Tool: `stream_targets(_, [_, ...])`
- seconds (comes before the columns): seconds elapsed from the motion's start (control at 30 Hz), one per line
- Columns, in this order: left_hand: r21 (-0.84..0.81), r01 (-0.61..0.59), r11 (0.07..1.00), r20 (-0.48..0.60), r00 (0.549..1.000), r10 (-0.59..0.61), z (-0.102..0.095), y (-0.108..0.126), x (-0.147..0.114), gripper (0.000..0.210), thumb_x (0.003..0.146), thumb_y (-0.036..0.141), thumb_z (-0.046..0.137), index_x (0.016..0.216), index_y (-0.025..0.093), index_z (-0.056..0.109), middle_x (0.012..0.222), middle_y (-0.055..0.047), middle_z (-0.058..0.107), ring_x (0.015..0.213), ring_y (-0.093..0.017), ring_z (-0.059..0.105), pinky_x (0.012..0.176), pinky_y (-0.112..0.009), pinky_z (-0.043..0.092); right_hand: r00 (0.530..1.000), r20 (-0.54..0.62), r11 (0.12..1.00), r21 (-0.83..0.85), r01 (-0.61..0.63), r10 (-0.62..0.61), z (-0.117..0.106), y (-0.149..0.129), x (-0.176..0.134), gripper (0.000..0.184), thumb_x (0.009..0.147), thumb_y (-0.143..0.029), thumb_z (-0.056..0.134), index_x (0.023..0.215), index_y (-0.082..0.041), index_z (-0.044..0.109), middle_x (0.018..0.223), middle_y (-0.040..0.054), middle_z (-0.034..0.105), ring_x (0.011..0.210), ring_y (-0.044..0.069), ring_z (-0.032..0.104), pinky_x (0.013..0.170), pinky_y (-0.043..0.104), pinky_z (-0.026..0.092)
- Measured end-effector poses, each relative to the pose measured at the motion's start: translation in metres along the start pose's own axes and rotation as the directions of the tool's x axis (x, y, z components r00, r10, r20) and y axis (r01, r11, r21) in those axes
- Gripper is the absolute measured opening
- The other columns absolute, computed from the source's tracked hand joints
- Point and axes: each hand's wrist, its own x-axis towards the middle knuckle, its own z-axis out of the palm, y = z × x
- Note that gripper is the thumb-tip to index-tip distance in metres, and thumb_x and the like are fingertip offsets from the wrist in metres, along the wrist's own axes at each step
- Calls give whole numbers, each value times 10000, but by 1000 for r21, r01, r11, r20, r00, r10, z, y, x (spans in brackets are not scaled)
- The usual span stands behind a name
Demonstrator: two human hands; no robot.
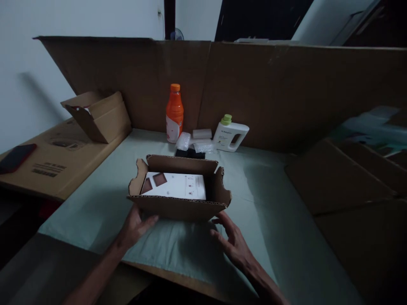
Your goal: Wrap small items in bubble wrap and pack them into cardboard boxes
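An open-topped brown cardboard box (187, 210) stands on the cloth in front of me, its cut flaps upright. Inside lies a white carton (176, 186) with brown squares printed on it, filling most of the left and middle. My left hand (136, 228) is at the box's lower left front corner, thumb stretched out and some fingertips hidden behind the corner. By the lower right front corner is my right hand (231, 239), its fingers apart and curved towards the box. Whether either hand touches the cardboard I cannot tell.
Behind the box stand an orange bottle (174, 112), bubble-wrapped items (203, 145) and a white jug (227, 135) with a green cap. Another cardboard box (104, 116) is at left, near a dark flat object (17, 158). Tall cardboard (286, 93) walls the back; more boxes (340, 178) stand right.
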Motion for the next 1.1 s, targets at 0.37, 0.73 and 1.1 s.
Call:
stream_targets(0.37, [-24, 102, 995, -218, 970, -104, -13, -22, 10, 727, 738, 494, 768, 1355, 190, 532, 1229, -128, 684, 1251, -351, 604, 1100, -485, 470, 999, 18, 990, -131, 44, -42, -22, 4, 77, 363, 941, -434, 567, 1205, -231, 712, 1174, 90, 751, 1082, 290, 703, 967, 445, 562])
stream_targets(0.73, [60, 157, 986, -303, 944, -131, -4, -32, 3, 557, 754, 536, 709, 1250, 286, 673, 1106, -96, 738, 1210, -427, 617, 1032, -592, 512, 966, -26, 726, -665, 175, -257, 18, -8, 334, 400, 787, -138, 673, 1187, -142, 679, 1384, 182, 590, 1189, 346, 547, 1041, 497, 389])
stream_targets(1.1, [75, 151, 986, -329, 937, -119, -6, -28, 3, 423, 750, 499, 718, 1071, 226, 679, 1020, -91, 727, 1024, -352, 669, 952, -515, 536, 926, -377, 932, -347, -109, -32, -52, 29, 233, 486, 978, -500, 318, 1023, -145, 647, 879, 93, 693, 713, 175, 609, 637, 294, 502])
